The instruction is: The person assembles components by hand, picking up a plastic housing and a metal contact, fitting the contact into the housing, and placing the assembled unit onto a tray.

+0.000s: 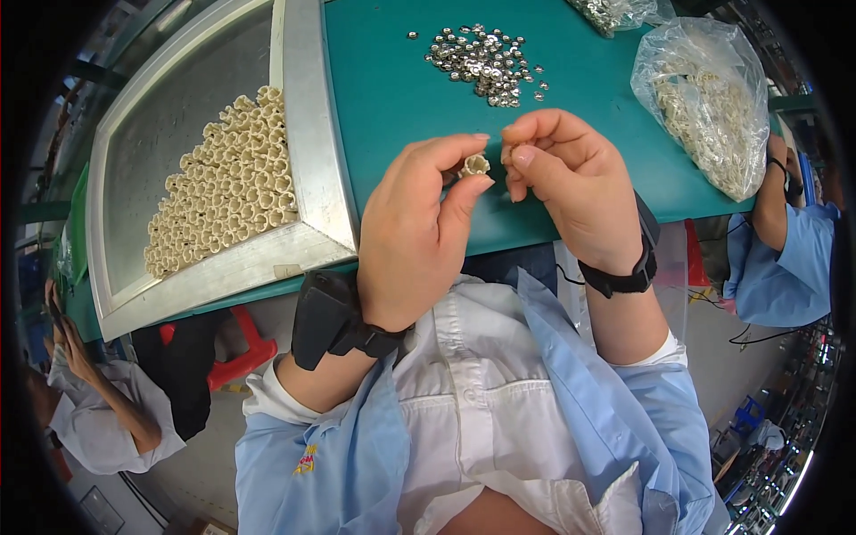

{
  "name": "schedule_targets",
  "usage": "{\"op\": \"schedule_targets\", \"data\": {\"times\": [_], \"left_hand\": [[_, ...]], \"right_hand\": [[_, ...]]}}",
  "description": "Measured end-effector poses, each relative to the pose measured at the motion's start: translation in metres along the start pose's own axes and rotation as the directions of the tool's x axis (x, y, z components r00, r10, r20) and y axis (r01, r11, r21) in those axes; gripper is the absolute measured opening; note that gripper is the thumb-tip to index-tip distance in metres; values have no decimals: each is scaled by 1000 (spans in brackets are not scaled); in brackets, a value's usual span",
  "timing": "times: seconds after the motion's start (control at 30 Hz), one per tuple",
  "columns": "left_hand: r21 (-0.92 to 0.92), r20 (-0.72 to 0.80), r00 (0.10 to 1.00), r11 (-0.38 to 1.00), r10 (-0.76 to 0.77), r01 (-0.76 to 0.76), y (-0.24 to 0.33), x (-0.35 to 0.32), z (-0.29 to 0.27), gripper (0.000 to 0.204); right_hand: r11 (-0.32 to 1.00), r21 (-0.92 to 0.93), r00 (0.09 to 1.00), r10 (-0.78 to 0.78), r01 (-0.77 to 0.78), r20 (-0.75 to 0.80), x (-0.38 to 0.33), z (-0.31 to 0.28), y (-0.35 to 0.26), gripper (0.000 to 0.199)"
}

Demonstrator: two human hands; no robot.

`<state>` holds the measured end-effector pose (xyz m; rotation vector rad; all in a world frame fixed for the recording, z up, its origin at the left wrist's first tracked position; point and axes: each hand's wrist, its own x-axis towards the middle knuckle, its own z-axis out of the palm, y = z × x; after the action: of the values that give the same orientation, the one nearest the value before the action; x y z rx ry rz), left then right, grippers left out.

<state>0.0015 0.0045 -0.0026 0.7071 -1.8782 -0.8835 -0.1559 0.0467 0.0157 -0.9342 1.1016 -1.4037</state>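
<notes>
My left hand (412, 218) pinches a small cream socket-like part (476, 166) between thumb and fingertips, its round notched opening facing up. Close beside it, with a narrow gap between, my right hand (584, 187) has its thumb and fingers closed together; whatever they hold is too small or hidden to make out. To the left, many matching cream parts (227, 183) stand packed in rows on a metal-framed screen (325, 116). A loose pile of small shiny metal discs (490, 67) lies beyond my hands.
A green tabletop (379, 80) lies under everything. At its right sits a clear plastic bag (704, 116) full of small pale parts, with another bag (615, 13) behind it. Other people in light clothing (785, 267) are at both sides. A red stool (242, 348) stands below left.
</notes>
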Motion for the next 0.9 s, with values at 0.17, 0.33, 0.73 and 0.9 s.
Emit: {"op": "schedule_targets", "data": {"times": [0.17, 0.33, 0.73, 0.9], "left_hand": [[-233, -46, 992, 967, -117, 103, -4, -6, 6, 27], [-102, -9, 1000, 995, -23, 22, -8, -2, 4, 28], [28, 11, 993, 992, 122, -122, -5, 1, -3, 17], [32, 72, 990, 992, 123, -125, -5, 2, -6, 16]], "right_hand": [[996, -87, 1000, 3, -1, 24, -1, -1, 1, 13], [991, -136, 999, 16, -12, 28, -3, 2, 1, 12], [994, -100, 998, -51, 53, 31, -2, 2, 9, 11], [995, -83, 996, -51, 58, 76, -3, 0, 11, 13]]}}
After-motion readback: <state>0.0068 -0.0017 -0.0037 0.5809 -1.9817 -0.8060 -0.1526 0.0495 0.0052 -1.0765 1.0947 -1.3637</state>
